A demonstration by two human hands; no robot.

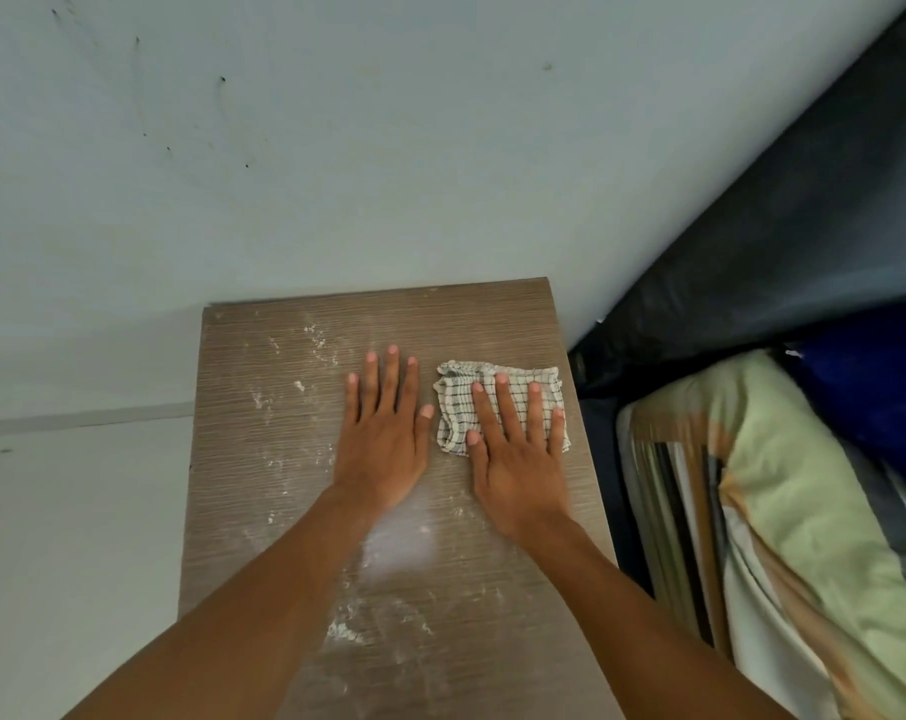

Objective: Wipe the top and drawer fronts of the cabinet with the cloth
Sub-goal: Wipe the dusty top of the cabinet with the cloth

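Observation:
The cabinet's wood-grain top (pixel 263 485) fills the lower middle of the head view, streaked with white dust and powder. A folded white cloth with a dark check pattern (pixel 461 402) lies near its far right corner. My right hand (pixel 518 459) presses flat on the cloth, fingers spread over it. My left hand (pixel 383 439) lies flat on the bare top just left of the cloth, fingers apart and holding nothing. The drawer fronts are out of sight below.
A pale wall (pixel 336 148) rises directly behind the cabinet. To the right stands a bed with a dark headboard (pixel 804 226), a blue pillow (pixel 866 397) and a green and orange pillow (pixel 783 485). Pale floor (pixel 76 511) lies to the left.

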